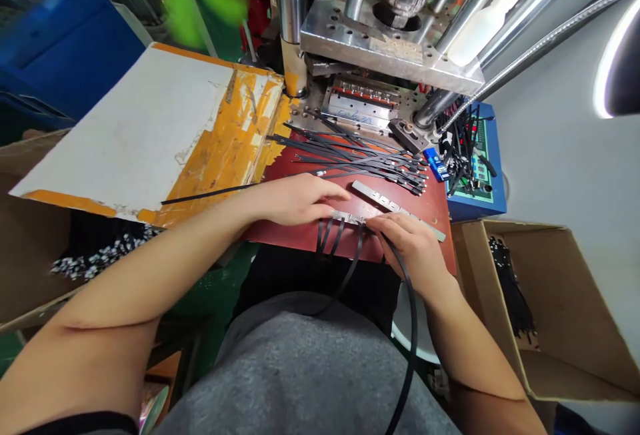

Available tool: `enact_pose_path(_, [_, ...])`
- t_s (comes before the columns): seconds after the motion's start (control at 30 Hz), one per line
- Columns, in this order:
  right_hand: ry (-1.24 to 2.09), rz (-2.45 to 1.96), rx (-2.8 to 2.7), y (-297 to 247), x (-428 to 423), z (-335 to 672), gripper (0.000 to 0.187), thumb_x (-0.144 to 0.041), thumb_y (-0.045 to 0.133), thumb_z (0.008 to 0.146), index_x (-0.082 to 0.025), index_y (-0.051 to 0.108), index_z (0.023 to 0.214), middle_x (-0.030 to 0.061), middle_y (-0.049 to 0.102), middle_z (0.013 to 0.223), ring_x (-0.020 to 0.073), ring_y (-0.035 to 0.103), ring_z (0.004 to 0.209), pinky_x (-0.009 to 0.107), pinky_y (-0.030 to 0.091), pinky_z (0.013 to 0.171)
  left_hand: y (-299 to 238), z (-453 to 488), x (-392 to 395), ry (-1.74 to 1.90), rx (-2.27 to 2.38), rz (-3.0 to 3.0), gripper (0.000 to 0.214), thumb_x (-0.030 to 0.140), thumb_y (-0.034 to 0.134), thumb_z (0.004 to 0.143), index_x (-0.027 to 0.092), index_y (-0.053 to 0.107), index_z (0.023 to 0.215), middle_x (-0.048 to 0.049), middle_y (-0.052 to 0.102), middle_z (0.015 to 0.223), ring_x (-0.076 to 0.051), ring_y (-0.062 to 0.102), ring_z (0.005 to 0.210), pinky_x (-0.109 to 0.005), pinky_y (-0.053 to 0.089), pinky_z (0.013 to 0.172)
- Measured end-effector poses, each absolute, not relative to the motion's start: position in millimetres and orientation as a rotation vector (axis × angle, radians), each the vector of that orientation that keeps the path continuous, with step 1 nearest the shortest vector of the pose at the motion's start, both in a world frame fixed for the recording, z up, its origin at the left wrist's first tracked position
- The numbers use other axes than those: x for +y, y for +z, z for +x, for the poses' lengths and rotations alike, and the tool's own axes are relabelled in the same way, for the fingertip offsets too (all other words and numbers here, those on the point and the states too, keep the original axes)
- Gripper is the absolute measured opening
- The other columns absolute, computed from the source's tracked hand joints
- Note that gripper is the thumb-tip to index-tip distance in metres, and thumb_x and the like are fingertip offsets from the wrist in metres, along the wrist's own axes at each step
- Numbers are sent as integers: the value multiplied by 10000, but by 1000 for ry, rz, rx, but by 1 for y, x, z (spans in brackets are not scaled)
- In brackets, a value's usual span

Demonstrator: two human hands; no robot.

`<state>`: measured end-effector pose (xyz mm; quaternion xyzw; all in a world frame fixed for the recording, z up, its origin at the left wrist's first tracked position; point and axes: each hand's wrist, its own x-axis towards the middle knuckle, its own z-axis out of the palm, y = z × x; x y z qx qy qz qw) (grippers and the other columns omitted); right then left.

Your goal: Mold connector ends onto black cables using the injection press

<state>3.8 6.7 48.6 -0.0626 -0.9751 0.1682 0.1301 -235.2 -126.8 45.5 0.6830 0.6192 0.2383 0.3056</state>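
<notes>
Several black flat cables with metal ends (340, 238) hang from a small metal clamp piece (346, 218) at the front of the red work mat (400, 218). My left hand (295, 200) pinches that piece from the left, fingertips on its metal. My right hand (407, 248) grips it from the right, and one long black cable (411, 335) runs down past that wrist. Just behind my hands lies a long steel slotted bar (395, 208), which my right hand nearly touches. A loose pile of similar black cables (360, 160) lies farther back on the mat.
Beyond the mat stands a steel press with a mould plate (360, 105) and thick pillars. A white-and-orange board (150, 135) lies to the left. On the right are a blue box with cables (473, 161) and a cardboard box (505, 268) holding a black bundle.
</notes>
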Motion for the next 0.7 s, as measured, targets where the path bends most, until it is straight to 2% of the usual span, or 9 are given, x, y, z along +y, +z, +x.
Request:
enact_pose_path(0.13, [632,-286,-2827,52,28,17,290,-196,503,981,-241,630,1237,68,697,1119,199,660,1006,347,543,873,31,-250,-149,454,1879,1858,360,203,656,877,200,644,1236,-58,648,1251,-200,610,1134,-299,452,998])
enact_pose_path(0.2, [567,-356,-2844,46,37,28,349,-240,556,963,-243,585,1311,93,649,1194,230,616,1077,391,527,904,21,-246,-155,370,1964,1933,326,219,685,859,197,666,1184,-68,637,1220,-222,606,1091,-334,458,983])
enact_pose_path(0.3, [253,-406,-2855,28,39,41,278,-267,566,954,-204,639,1215,132,612,1169,288,562,1077,479,491,897,11,-238,-160,289,2086,2066,192,251,631,907,202,699,1079,-68,654,1133,-227,620,991,-356,465,919])
enact_pose_path(0.4, [64,-340,-2864,18,36,41,219,-228,492,988,-159,649,1124,135,638,1122,284,571,1008,454,487,845,12,-238,-159,246,2091,2193,154,241,578,936,189,697,1018,-67,684,1054,-223,639,934,-352,463,851])
enact_pose_path(0.53, [123,-259,-2855,36,65,17,240,-221,465,995,-161,605,1181,118,677,1057,241,621,943,385,517,834,23,-260,-137,307,2194,2198,228,294,482,993,194,658,1096,-55,706,1009,-215,668,887,-337,479,812])
enact_pose_path(0.6, [134,-307,-2792,46,99,-13,273,-222,464,979,-172,615,1200,123,680,1089,241,633,988,385,527,871,27,-281,-109,332,2314,2142,291,314,419,1017,193,631,1175,-71,694,1076,-227,672,909,-338,497,816])
enact_pose_path(0.7, [80,-459,-2734,49,162,-78,364,-180,415,937,-137,640,1220,142,664,1187,250,615,1095,400,511,968,26,-320,-48,364,2472,2025,400,219,319,1021,138,533,1349,-148,607,1283,-271,635,1090,-374,500,928])
